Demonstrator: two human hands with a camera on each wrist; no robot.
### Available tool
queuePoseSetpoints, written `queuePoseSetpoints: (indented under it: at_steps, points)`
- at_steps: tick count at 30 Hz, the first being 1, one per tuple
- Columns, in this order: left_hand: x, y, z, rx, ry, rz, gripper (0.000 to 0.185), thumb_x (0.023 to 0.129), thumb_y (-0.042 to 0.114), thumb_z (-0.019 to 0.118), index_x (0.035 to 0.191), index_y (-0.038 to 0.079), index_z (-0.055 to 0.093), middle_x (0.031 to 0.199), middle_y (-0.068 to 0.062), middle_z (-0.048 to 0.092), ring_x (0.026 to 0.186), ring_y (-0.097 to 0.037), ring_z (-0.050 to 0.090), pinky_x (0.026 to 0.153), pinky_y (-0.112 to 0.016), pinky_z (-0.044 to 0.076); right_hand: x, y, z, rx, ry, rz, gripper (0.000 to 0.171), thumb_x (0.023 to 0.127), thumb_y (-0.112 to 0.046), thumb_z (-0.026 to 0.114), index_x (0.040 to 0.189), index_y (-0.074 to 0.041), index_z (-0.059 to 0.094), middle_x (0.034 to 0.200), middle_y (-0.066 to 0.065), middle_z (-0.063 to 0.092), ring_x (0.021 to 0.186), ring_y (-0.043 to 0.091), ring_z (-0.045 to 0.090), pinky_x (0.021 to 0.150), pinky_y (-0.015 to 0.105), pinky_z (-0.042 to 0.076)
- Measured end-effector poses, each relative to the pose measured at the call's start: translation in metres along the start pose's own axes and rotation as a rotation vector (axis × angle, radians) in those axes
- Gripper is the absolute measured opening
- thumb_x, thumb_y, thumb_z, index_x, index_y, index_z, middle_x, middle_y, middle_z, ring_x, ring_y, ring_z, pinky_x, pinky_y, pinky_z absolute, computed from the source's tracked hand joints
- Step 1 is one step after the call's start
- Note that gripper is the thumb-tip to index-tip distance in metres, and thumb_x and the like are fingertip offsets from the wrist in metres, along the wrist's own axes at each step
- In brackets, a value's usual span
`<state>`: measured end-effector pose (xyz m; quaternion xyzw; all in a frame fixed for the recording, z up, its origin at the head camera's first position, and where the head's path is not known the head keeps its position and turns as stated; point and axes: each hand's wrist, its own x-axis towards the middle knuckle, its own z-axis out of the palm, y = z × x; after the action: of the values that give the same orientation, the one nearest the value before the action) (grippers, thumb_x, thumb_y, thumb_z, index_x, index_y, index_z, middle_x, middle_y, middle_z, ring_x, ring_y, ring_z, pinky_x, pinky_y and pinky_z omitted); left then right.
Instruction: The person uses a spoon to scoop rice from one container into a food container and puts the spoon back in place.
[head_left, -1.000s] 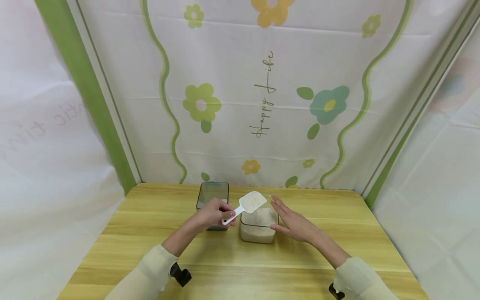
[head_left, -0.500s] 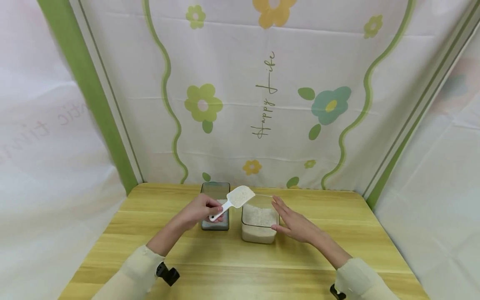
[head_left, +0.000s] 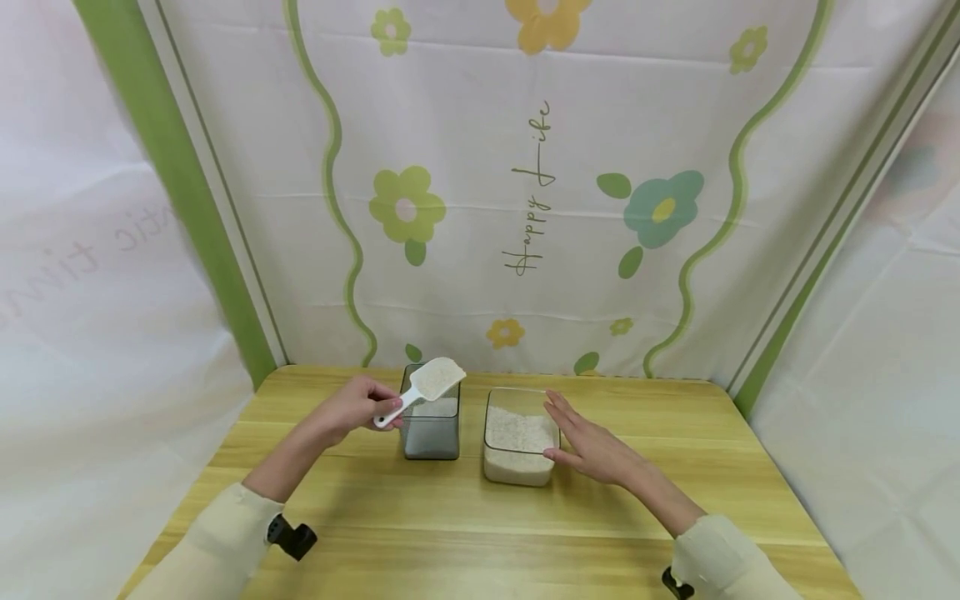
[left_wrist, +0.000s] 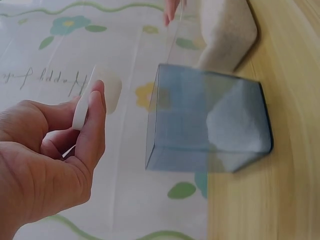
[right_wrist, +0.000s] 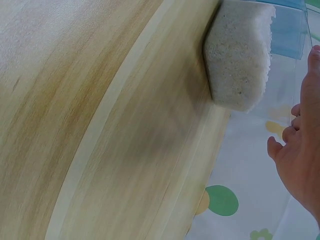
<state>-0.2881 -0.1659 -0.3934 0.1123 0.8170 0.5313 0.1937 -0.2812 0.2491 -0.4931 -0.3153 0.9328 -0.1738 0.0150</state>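
Note:
My left hand (head_left: 358, 407) pinches the handle of a white scoop (head_left: 425, 385) heaped with white grains, held over the rim of a grey tinted box (head_left: 431, 422). In the left wrist view the fingers (left_wrist: 95, 125) curl round the scoop (left_wrist: 102, 92), with the grey box (left_wrist: 210, 120) just to the right. A clear box (head_left: 519, 435) about half full of white grains stands to the right of the grey one. My right hand (head_left: 592, 446) rests with straight fingers against the clear box's right wall. The right wrist view shows the clear box (right_wrist: 239, 60) and that hand's fingers (right_wrist: 300, 150).
Both boxes stand near the back middle of a light wooden table (head_left: 480, 533). A flowered curtain (head_left: 525, 183) hangs behind it and white cloth walls close in both sides.
My left hand has carried the filled scoop leftward, from above the clear box to above the grey box. The right hand has stayed against the clear box.

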Motion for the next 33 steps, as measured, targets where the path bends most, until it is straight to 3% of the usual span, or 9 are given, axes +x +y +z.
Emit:
queuePoseSetpoints:
  at_steps: [11, 18, 27, 33]
  points:
    - [0.0, -0.003, -0.029, 0.102, 0.026, -0.001, 0.023, 0.099, 0.002, 0.056, 0.107, -0.016, 0.068, 0.079, -0.008, 0.072, 0.074, -0.016, 0.068, 0.065, -0.024, 0.058, 0.001, 0.002, 0.001, -0.008, 0.001, -0.002, 0.084, 0.101, -0.057, 0.046, 0.16, -0.006, 0.014, 0.169, 0.007, 0.002, 0.153, 0.031, 0.022, 0.112, 0.049, 0.039]
    - [0.002, -0.006, -0.028, 0.179, 0.084, 0.008, 0.02, 0.097, 0.001, 0.058, 0.1, -0.015, 0.07, 0.078, -0.014, 0.073, 0.065, -0.011, 0.067, 0.061, -0.024, 0.057, 0.001, 0.003, 0.002, -0.006, 0.003, 0.001, 0.084, 0.101, -0.057, 0.046, 0.16, -0.006, 0.015, 0.169, 0.007, 0.002, 0.152, 0.031, 0.023, 0.112, 0.049, 0.039]
    - [0.005, -0.007, -0.023, 0.419, 0.149, 0.05, 0.018, 0.094, 0.004, 0.062, 0.083, -0.004, 0.075, 0.069, -0.01, 0.072, 0.058, -0.009, 0.064, 0.054, -0.024, 0.054, 0.001, 0.003, 0.003, -0.007, 0.005, -0.003, 0.083, 0.101, -0.057, 0.046, 0.16, -0.006, 0.016, 0.169, 0.011, 0.006, 0.153, 0.03, 0.021, 0.113, 0.049, 0.038]
    - [0.006, -0.006, -0.021, 0.522, 0.178, 0.066, 0.018, 0.092, 0.006, 0.064, 0.079, 0.002, 0.075, 0.065, -0.004, 0.071, 0.056, -0.008, 0.063, 0.051, -0.026, 0.049, 0.001, 0.001, 0.001, -0.001, 0.007, 0.0, 0.083, 0.101, -0.055, 0.047, 0.159, -0.005, 0.017, 0.169, 0.012, 0.006, 0.152, 0.031, 0.024, 0.113, 0.05, 0.038]
